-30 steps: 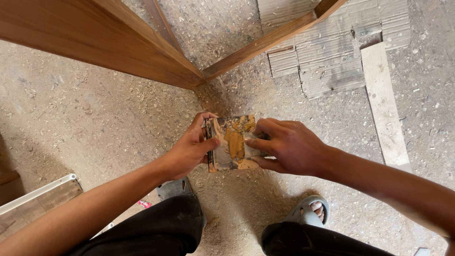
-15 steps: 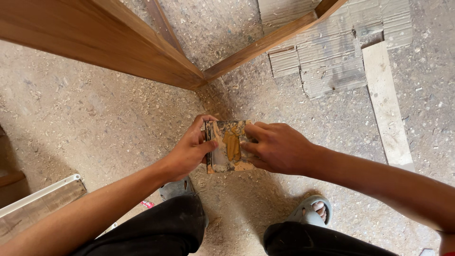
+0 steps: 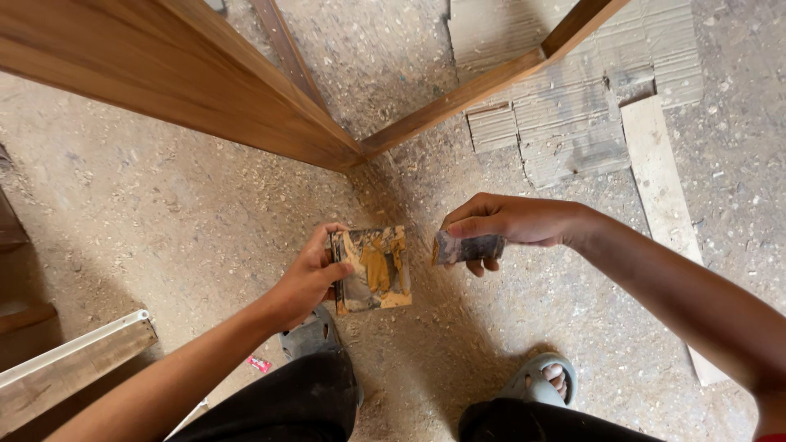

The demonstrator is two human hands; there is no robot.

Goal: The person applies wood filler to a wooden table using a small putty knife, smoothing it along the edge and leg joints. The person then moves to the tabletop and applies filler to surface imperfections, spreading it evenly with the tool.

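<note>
Sawdusty floor [image 3: 164, 221], smeared square block [image 3: 372, 268]

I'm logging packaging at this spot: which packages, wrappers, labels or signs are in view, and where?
Small wrapper: pink-red scrap on the dusty floor beside the left foot.
Corrugated cardboard: flattened grey sheets on the floor, upper right.
No labels, signs or screens show.

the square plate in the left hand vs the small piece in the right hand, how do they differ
The square plate is clearly larger than the small piece, which is a narrow strip. The plate faces the camera, with a broad ochre smear across its face; the piece lies sideways and shows mostly grey, ochre only at its tip. The left hand grips the plate by its edge; the right hand pinches the piece. Both look grimy and putty-stained.
</note>
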